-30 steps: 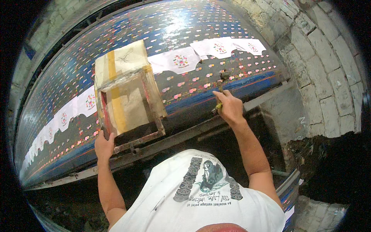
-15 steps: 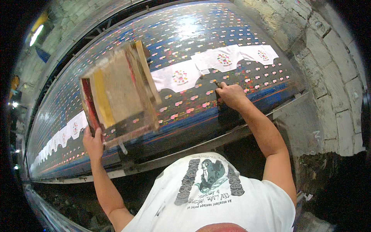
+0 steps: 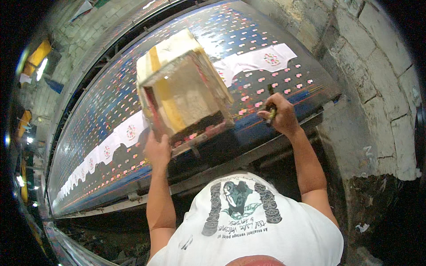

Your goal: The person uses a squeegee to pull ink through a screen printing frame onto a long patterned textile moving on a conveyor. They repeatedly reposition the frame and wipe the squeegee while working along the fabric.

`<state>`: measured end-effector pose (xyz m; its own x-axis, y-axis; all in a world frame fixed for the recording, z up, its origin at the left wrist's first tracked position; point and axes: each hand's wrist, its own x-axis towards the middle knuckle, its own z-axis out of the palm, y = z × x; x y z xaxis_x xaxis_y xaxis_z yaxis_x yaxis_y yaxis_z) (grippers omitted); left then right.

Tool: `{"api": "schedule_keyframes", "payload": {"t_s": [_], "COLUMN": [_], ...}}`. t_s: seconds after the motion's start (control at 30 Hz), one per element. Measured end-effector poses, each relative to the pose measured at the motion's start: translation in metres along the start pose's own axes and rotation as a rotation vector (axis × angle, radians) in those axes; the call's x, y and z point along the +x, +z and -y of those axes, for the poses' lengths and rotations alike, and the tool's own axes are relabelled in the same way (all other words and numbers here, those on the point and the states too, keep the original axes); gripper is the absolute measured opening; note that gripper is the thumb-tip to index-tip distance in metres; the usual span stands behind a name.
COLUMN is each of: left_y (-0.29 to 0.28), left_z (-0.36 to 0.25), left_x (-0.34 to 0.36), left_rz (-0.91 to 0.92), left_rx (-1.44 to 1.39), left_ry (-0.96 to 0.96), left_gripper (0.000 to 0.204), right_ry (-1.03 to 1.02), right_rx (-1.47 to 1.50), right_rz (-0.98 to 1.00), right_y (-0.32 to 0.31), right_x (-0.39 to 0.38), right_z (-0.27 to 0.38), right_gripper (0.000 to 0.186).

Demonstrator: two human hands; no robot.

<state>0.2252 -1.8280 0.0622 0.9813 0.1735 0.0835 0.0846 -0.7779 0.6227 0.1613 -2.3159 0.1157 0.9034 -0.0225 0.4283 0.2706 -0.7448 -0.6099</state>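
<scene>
A wooden-framed printing screen [image 3: 179, 91] with yellowish bands is held tilted over the long dark table [image 3: 317, 91]. My left hand [image 3: 157, 148] grips its near left corner, the fingers partly hidden behind the frame. To the right of the screen, my right hand [image 3: 282, 113] is closed around a short dark stick-like tool [image 3: 271, 99], held above the table; its exact kind cannot be made out. White cloth pieces with small round colourful prints lie in a row. Some cloth pieces [image 3: 262, 60] show right of the screen, others [image 3: 120, 135] left of it. The screen hides the part between.
Rows of small pink and white marks cover the tabletop. Along its near side runs a raised metal edge [image 3: 262, 141]. A rough block wall [image 3: 377, 80] stands close on the right. Lamps [image 3: 42, 68] and yellow objects [image 3: 40, 53] show at the far left.
The screen has moved right along the row with my left hand, uncovering a printed piece on its left and covering one on its right. My right hand has turned the tool more upright.
</scene>
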Motion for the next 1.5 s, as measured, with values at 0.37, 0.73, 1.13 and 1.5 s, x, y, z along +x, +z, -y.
{"api": "schedule_keyframes", "payload": {"t_s": [0.37,0.73,1.13,1.5], "left_y": [0.048,0.068,0.071,0.105], "left_z": [-0.041,-0.020,-0.006,0.021], "left_x": [-0.077,-0.084,-0.085,-0.084], "left_rz": [0.170,0.108,0.413,0.356], "left_rx": [0.058,-0.014,-0.084,-0.213], "left_ry": [-0.023,0.083,0.036,0.081], "left_gripper": [0.058,0.064,0.102,0.102], "right_ry": [0.543,0.508,0.448,0.178], "right_rx": [0.900,1.041,0.565,0.318], "right_rz": [-0.559,-0.440,-0.322,-0.234], "right_y": [-0.067,-0.054,0.042,0.082], "right_x": [-0.073,-0.088,-0.133,-0.155], "right_z": [-0.036,-0.014,0.040,0.079], "right_gripper": [0.029,0.031,0.025,0.025]}}
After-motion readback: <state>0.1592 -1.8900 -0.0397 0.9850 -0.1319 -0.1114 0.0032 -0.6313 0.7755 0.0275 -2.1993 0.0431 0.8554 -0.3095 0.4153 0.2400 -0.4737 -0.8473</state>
